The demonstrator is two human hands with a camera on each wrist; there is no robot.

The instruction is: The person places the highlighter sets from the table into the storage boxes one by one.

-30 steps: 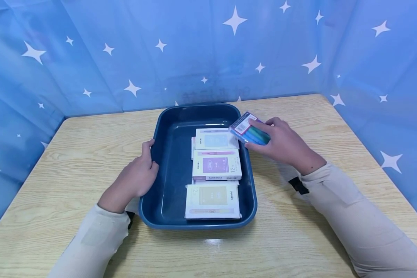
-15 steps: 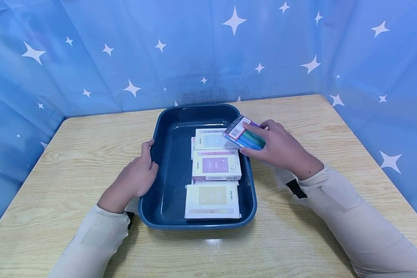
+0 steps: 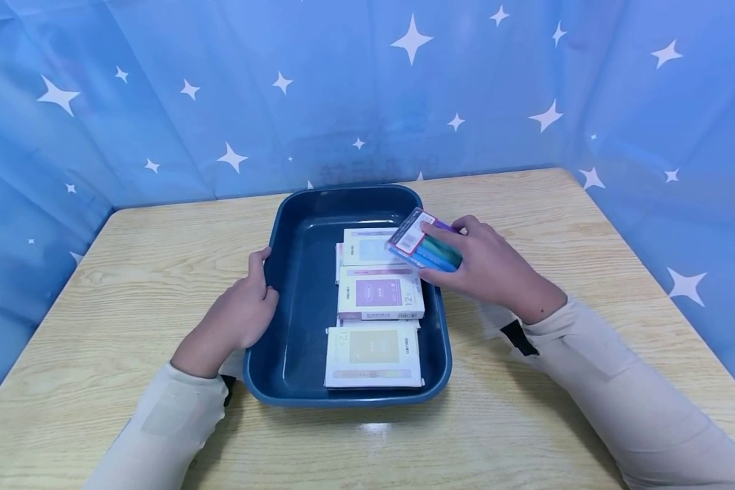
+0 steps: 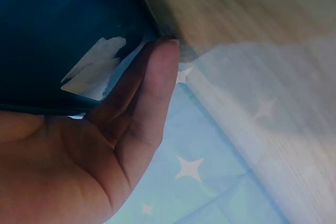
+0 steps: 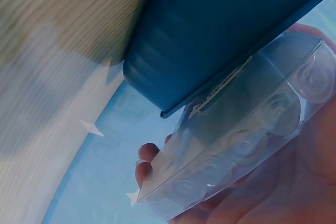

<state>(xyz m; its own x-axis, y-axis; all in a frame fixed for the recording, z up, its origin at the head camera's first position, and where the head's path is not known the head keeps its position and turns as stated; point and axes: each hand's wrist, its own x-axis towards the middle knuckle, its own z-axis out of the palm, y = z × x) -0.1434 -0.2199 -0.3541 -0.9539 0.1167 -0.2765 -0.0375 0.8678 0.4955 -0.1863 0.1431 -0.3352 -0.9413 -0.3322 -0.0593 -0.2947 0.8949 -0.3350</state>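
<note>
My right hand (image 3: 486,265) grips a clear plastic pack of markers (image 3: 437,253), with blue, green and purple barrels and a white label. Tilted, the pack is over the right rim of the dark blue tray (image 3: 303,393), above the far white box (image 3: 367,250). In the right wrist view, round marker ends show through the pack (image 5: 247,145) beside the tray's outer wall (image 5: 173,51). My left hand (image 3: 235,309) holds the tray's left rim. Its fingers lie against the outer wall in the left wrist view, where the hand (image 4: 105,156) is seen from the palm side.
Along the tray's right half lie white boxes: one with a purple panel (image 3: 378,292) in the middle, one with a yellow panel (image 3: 373,354) nearest me. Others are partly hidden beneath. The wooden table (image 3: 128,306) backs onto a blue star-patterned curtain (image 3: 343,82).
My right hand has carried the marker pack left and slightly nearer, over the tray's right rim. The left hand and the tray stay in place.
</note>
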